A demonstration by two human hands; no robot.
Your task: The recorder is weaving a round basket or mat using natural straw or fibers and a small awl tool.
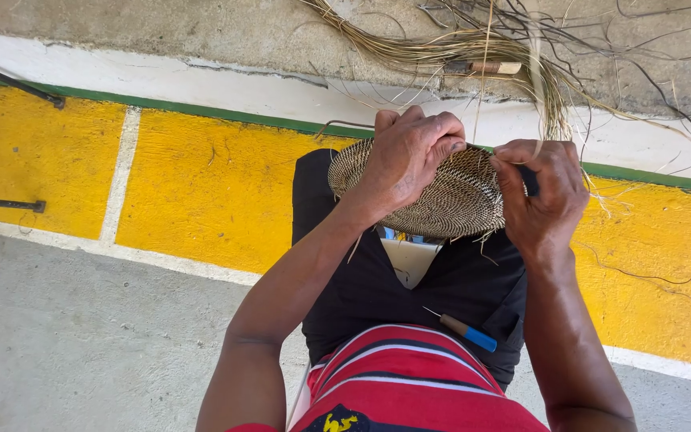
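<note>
Left hand (406, 156) covers much of woven disc (441, 196).

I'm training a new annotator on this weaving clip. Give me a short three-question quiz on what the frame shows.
1. True or false: the left hand rests on top of the woven basket disc.
2. Which hand pinches the disc's rim at the side of the loose fibre strands?
3. Where does the blue-handled awl lie: A) on the yellow floor, B) on the lap, C) in a hand?

Key: 1 true; 2 the right hand; 3 B.
</note>
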